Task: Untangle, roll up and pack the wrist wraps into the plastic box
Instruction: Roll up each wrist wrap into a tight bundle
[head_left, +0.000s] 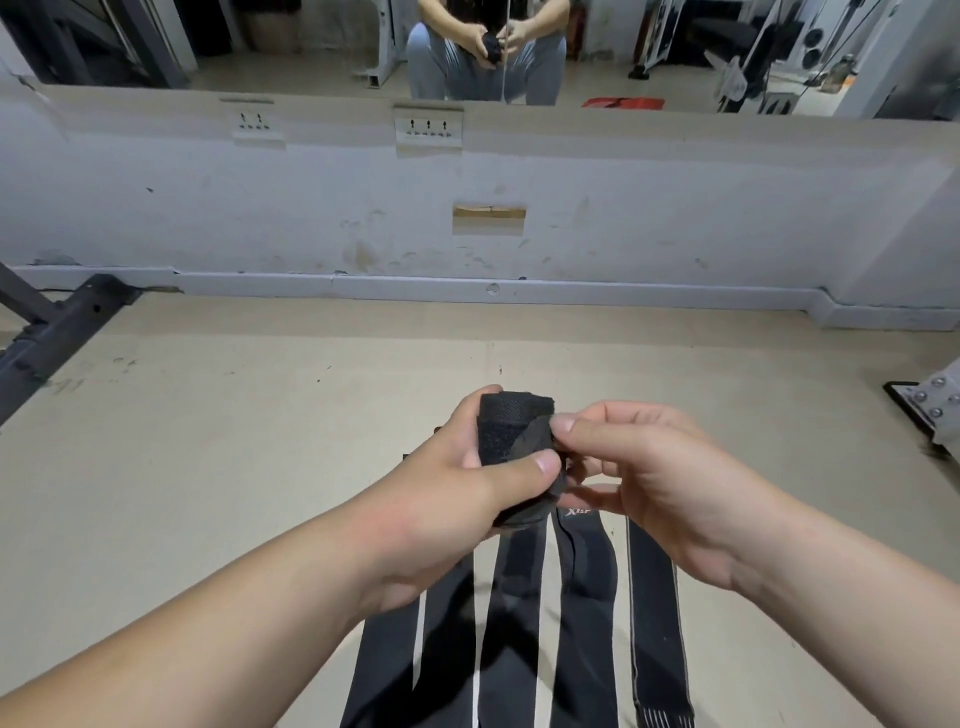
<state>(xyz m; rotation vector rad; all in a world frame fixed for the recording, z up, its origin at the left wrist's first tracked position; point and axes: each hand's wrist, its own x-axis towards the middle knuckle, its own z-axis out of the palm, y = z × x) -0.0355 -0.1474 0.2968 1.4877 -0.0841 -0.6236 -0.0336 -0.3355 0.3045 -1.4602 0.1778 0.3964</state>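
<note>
A black rolled-up wrist wrap (511, 431) sits upright in my left hand (457, 488), thumb pressed across its front. My right hand (649, 467) pinches the roll's loose end flap at its right side with thumb and forefinger. Below my hands, several black wrist wraps (582, 613) lie flat and straight side by side on the floor, running toward me; one at the right (657, 623) has pale edges and a striped end. No plastic box is visible.
A dark metal rack foot (57, 338) lies on the floor at the left. A bolted metal base plate (930, 405) sits at the right edge. A white wall with sockets stands ahead, a mirror above it reflecting a seated person.
</note>
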